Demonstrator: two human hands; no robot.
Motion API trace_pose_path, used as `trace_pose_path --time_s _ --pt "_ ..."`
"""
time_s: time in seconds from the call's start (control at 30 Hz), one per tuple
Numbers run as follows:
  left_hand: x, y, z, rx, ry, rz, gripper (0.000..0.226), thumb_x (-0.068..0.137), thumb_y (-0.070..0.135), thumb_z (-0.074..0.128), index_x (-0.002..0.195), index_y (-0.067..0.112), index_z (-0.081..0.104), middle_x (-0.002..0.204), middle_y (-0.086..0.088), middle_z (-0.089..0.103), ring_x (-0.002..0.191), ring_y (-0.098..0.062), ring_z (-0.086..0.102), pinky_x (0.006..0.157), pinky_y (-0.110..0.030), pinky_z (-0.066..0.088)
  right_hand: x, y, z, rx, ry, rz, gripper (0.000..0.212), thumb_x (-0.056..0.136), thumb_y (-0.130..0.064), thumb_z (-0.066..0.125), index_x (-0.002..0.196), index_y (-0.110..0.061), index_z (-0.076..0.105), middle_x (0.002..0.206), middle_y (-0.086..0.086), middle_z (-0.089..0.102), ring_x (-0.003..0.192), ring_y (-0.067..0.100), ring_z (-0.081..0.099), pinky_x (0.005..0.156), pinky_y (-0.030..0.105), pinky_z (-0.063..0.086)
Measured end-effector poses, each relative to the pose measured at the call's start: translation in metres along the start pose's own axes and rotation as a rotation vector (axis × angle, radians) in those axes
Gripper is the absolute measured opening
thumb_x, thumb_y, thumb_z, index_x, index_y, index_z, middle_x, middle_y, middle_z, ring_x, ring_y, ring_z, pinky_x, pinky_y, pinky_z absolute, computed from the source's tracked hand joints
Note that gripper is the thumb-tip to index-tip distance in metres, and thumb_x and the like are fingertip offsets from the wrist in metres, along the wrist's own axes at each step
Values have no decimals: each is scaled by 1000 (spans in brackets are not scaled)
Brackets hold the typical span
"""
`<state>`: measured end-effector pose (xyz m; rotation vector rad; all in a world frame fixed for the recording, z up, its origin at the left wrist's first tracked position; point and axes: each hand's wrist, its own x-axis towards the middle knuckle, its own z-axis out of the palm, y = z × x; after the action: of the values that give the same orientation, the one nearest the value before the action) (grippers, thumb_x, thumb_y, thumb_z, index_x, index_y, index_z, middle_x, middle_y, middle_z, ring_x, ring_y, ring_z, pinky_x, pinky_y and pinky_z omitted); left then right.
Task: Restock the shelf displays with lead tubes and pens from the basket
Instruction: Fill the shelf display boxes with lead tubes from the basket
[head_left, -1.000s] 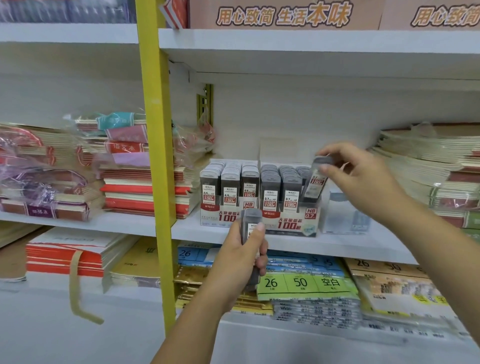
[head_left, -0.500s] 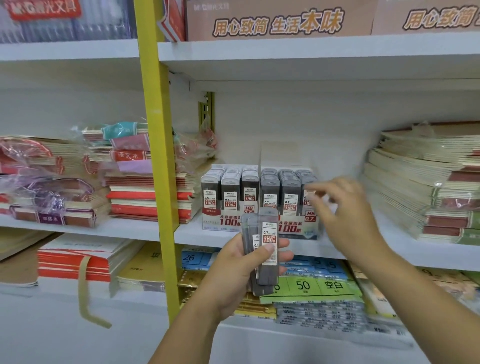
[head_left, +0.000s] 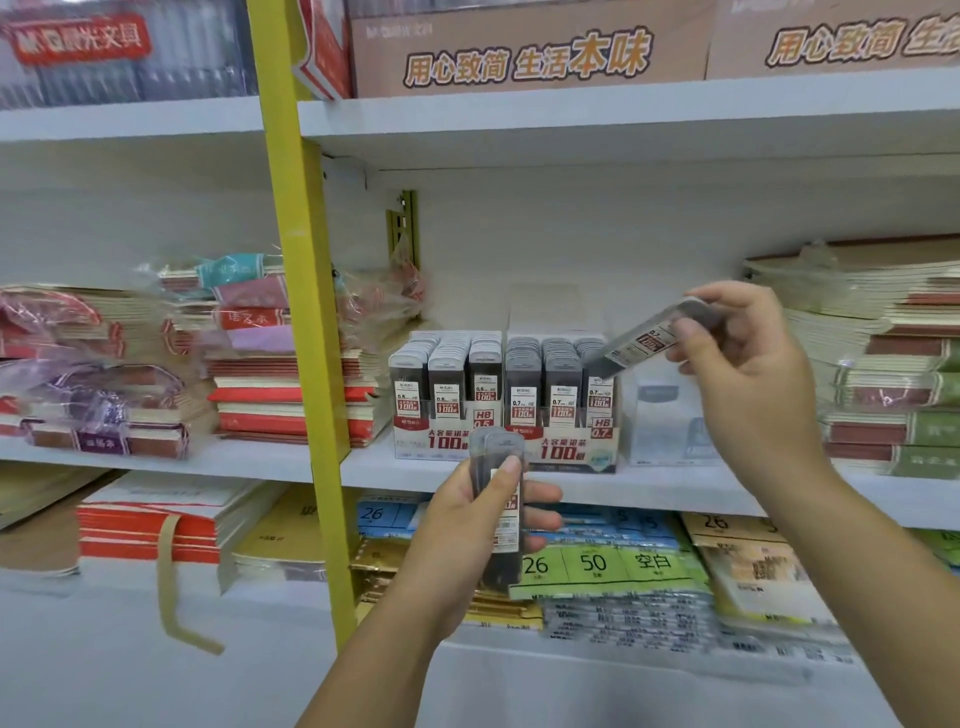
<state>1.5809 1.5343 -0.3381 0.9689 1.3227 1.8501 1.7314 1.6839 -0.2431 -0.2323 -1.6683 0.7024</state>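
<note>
Head cam: one more 0.7 tube heading for the box

Just now the right hand (head_left: 748, 374) pulled a lead tube (head_left: 641, 340) off the stack and now pinches it, tilted, just above the right column of the HB 0.7 display box (head_left: 563, 449). The left hand (head_left: 467, 545) grips the remaining tubes (head_left: 503, 449) in front of the shelf (head_left: 675, 488) edge. Looks like only a few left to slot in.

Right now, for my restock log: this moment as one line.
right hand: pinches lead tube, tilted above 0.7 display box | left hand: grips spare tubes | basket: not in view
</note>
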Motion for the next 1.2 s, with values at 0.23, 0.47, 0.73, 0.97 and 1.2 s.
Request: trace_pose_path --time_s 0.23,0.47,0.73,0.97,1.2 --pt "4 -8 -2 39 10 8 35 91 47 56 117 24 61 98 -6 79 90 -21 77 71 -29 61 16 31 11 -406 -196 1 24 93 -22 62 107 -37 50 97 1 64 72 0 49 61 19 34" --pt "5 -7 0 123 12 13 26 98 46 53 107 23 64 74 1 72 55 -8 60 51 -19 49 28 42 22 -432 -183 -23 21 89 -30 64 104 -44 58 102 2 57 85 -2 47 71 15 33" --pt "5 -7 -3 147 -11 -3 25 86 59 57 88 37 69 79 -5 71 56 -12 56 57 -31 48 13 52 29 -773 -169 -116 29 92 -26 61 121 -25 67 113 -1 54 113 22 35 93 29 30" --pt "-1 -1 1 160 -101 16 22 97 34 64 114 21 61 82 -2 76 57 -9 61 54 -21 50 -26 11 39 -147 -735 226 11 86 -45 63 92 -41 71 90 -26 69 83 -10 61 66 5 44" --pt "-7 0 3 111 -174 -8 28 97 25 64 124 28 57 107 -8 76 76 -9 67 65 -21 53 -30 15 30 116 -514 431 7 92 -22 63 92 -18 68 80 -2 75 68 6 64 58 17 47"
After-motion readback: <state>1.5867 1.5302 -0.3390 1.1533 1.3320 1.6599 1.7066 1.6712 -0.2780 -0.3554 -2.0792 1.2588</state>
